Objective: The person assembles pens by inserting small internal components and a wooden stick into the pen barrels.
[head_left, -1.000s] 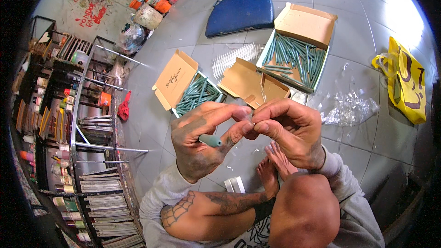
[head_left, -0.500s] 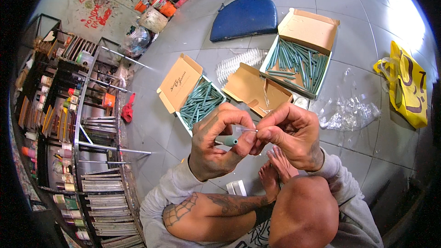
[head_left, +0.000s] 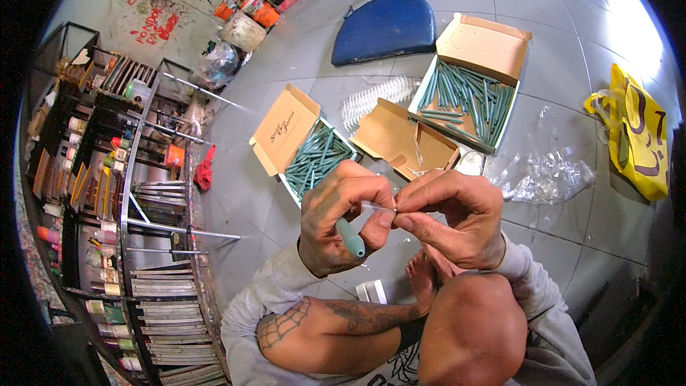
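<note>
Close together above my lap, both hands work on a thin, translucent refill-like piece (head_left: 373, 206). My left hand (head_left: 325, 211) is closed, pinching this piece between thumb and forefinger. It also holds a teal pen barrel (head_left: 349, 237), whose holed tip points down toward me. My right hand (head_left: 464, 207) pinches the small pale end of the thin piece; its finer detail is too small to make out. Beyond the hands stand two open cardboard boxes, the left box (head_left: 286, 129) and the right box (head_left: 482, 46), both filled with teal barrels (head_left: 318, 156).
Between the boxes lies a brown carton (head_left: 386, 129) with small white sticks, beside a clear ridged plastic strip (head_left: 371, 102). Crumpled clear plastic (head_left: 550, 175) and a yellow bag (head_left: 629, 136) are at right. A blue cushion (head_left: 386, 28) lies farther off; a rack (head_left: 128, 221) stands left.
The teal barrel in my left hand has swung from pointing right to pointing down toward me. Both hands still pinch the thin piece, and the view has shifted slightly.
</note>
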`<state>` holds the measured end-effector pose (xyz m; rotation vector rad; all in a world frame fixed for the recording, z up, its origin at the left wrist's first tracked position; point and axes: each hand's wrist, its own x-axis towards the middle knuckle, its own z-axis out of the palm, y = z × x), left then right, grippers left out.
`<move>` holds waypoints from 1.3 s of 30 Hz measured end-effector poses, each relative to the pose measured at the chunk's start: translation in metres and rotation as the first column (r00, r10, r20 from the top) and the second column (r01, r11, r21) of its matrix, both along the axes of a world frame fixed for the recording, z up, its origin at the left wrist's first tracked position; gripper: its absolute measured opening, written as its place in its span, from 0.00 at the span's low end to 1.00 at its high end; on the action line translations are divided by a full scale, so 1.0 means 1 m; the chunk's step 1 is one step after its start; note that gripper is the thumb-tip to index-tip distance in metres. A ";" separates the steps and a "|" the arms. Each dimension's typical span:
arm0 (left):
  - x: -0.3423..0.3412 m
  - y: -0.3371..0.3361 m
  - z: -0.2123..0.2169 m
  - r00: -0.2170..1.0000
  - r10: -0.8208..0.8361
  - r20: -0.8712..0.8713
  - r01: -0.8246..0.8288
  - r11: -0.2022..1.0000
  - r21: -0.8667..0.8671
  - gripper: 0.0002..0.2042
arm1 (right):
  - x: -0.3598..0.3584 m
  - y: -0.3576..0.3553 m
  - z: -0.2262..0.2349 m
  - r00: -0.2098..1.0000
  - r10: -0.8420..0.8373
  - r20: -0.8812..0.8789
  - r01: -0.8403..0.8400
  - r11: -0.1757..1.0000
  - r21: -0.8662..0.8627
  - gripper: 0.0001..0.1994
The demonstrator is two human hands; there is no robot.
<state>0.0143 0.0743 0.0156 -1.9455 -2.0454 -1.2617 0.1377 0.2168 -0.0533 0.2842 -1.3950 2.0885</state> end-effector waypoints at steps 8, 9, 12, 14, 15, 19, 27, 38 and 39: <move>0.001 -0.001 0.004 0.997 0.015 -0.076 -0.015 1.000 -0.006 0.08 | 0.003 -0.005 0.002 0.997 -0.041 0.065 0.046 0.996 -0.074 0.10; 0.001 -0.002 0.004 0.996 0.015 -0.083 -0.016 1.000 -0.010 0.09 | 0.003 -0.004 0.001 0.998 -0.044 0.054 0.046 0.998 -0.040 0.10; 0.000 -0.003 0.005 0.993 0.009 -0.116 -0.011 1.000 -0.020 0.10 | 0.002 0.000 -0.001 0.998 -0.052 0.028 0.051 0.998 0.034 0.10; 0.000 -0.005 0.007 0.987 0.006 -0.159 -0.011 0.999 -0.032 0.12 | 0.001 0.001 -0.001 0.999 -0.048 0.014 0.047 0.998 0.037 0.09; 0.001 -0.005 0.009 0.984 0.009 -0.180 -0.017 0.999 -0.042 0.12 | 0.000 0.001 -0.001 0.999 -0.049 0.014 0.048 0.998 0.034 0.09; 0.001 -0.004 0.010 0.973 0.016 -0.230 -0.027 0.999 -0.044 0.11 | -0.001 0.001 -0.001 0.998 -0.062 0.008 0.062 0.997 0.041 0.08; 0.001 -0.004 0.007 0.976 0.020 -0.217 -0.027 0.999 -0.031 0.10 | 0.000 -0.005 -0.002 0.996 -0.082 0.020 0.083 0.995 -0.055 0.08; 0.002 -0.004 0.010 0.975 -0.002 -0.223 -0.007 0.999 -0.039 0.14 | -0.002 0.002 -0.003 0.997 -0.068 -0.038 0.070 0.995 0.069 0.08; 0.002 -0.005 0.010 0.973 0.007 -0.230 -0.017 0.999 -0.038 0.13 | -0.003 0.003 -0.004 0.996 -0.070 -0.062 0.075 0.994 0.081 0.08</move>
